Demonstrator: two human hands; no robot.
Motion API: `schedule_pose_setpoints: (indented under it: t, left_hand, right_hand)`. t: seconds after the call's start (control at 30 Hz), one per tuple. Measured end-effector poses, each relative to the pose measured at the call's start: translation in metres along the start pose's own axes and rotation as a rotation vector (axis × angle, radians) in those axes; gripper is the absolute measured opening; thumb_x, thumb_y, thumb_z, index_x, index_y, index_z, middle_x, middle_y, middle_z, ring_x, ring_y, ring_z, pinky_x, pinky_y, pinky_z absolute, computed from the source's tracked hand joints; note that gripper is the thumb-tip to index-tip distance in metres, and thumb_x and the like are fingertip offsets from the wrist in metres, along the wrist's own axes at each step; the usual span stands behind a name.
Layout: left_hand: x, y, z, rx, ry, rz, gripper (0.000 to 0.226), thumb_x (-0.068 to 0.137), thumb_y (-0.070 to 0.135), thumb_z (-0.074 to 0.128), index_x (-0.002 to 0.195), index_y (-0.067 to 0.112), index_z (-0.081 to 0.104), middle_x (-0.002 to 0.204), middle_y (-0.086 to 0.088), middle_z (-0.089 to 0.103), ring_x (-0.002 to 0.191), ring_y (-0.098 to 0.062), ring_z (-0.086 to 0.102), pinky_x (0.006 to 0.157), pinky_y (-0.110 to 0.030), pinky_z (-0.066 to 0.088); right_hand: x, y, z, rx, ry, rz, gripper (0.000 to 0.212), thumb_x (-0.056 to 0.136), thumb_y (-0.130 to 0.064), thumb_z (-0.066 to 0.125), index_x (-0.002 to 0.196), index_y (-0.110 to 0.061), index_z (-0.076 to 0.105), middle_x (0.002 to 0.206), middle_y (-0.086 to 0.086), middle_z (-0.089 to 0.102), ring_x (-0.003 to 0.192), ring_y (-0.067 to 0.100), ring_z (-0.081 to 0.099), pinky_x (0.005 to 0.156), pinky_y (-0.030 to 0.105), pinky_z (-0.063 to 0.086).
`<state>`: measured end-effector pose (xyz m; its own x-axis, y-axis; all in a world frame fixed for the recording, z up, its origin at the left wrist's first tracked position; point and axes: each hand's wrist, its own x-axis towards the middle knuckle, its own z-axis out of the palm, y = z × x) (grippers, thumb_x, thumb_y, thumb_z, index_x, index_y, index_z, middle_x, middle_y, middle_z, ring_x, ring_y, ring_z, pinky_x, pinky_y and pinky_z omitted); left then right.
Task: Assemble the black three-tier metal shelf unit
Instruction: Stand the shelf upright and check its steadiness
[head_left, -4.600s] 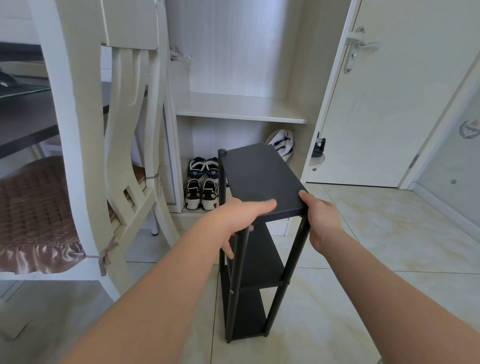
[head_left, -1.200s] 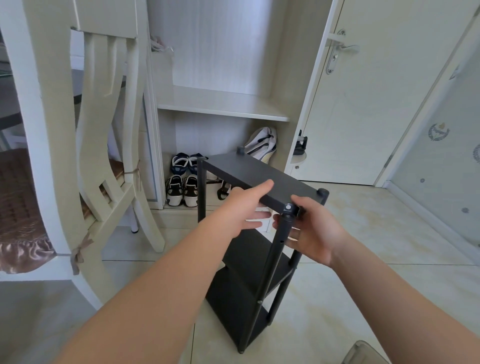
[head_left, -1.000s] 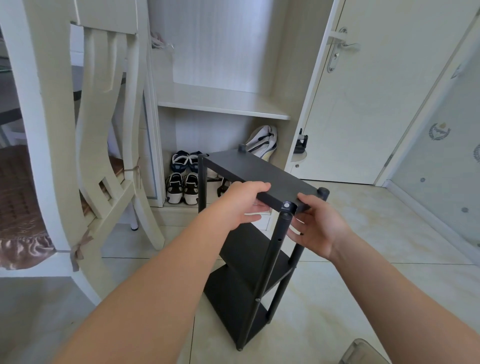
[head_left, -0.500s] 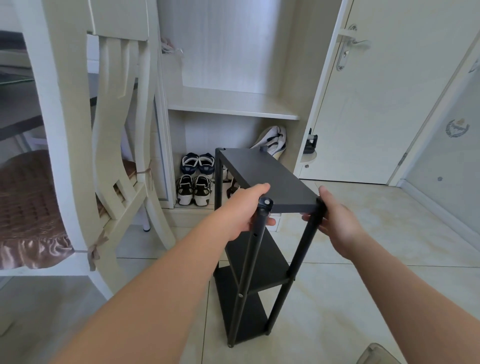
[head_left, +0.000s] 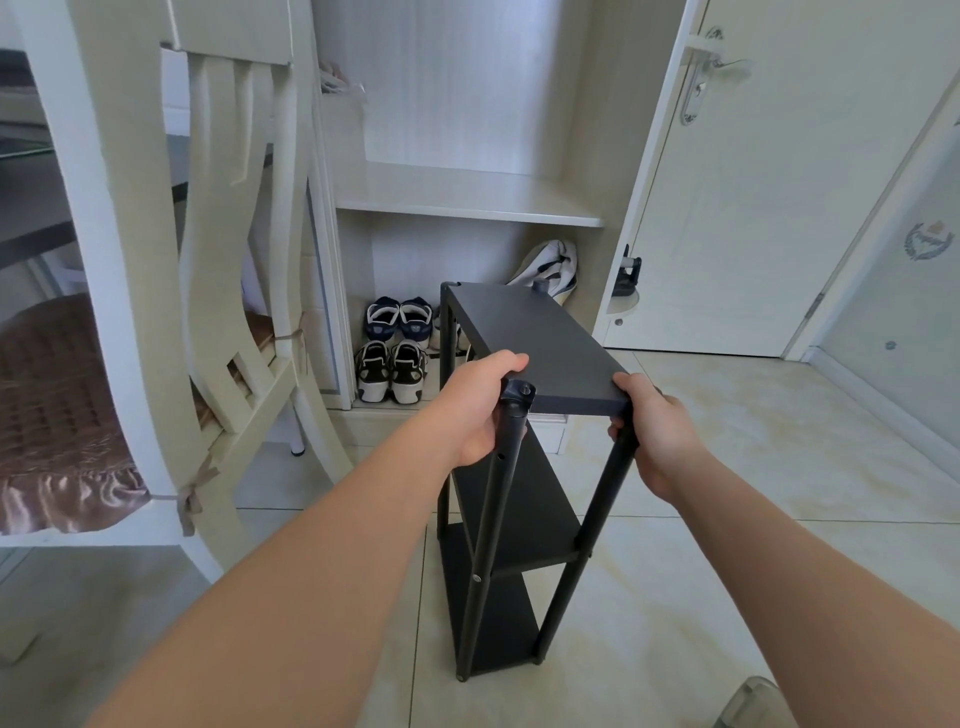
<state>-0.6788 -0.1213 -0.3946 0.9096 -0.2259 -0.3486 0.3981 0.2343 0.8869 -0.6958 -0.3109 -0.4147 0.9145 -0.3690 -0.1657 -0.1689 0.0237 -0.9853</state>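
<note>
The black three-tier shelf unit (head_left: 524, 343) stands upright on the tiled floor in front of me, all three boards set between four black posts. My left hand (head_left: 480, 402) grips the near left corner of the top board, beside the post's round cap (head_left: 519, 389). My right hand (head_left: 657, 428) grips the near right post just under the top board. The lower two boards show between the posts below my hands.
A white chair (head_left: 156, 291) with a brown cushion stands close on the left. Behind the shelf is an open cabinet (head_left: 467, 202) with several shoes (head_left: 395, 343) at its bottom. A white door (head_left: 753, 182) is at the right. Pale tiled floor (head_left: 779, 467) surrounds the unit.
The shelf unit has been turned from an angled position back to square with me. My right hand moved from the near corner post to the right post; my left hand stayed on the top board.
</note>
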Motion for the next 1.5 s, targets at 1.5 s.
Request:
schedule_pose_setpoints:
  t: [1.5]
  left_hand:
    - [0.000,-0.001,-0.007,-0.110,-0.076,0.013,0.035,0.096,0.021,0.061,0.130,0.015,0.056,0.119,-0.009,0.071,0.107,-0.029,0.069,0.085,-0.048,0.059]
  right_hand:
    - [-0.018,-0.022,-0.004,0.044,-0.037,0.041,0.017,0.098,-0.027,0.060,0.100,-0.011,0.064,0.081,0.001,0.062,0.073,0.017,0.058,0.080,0.031,0.045]
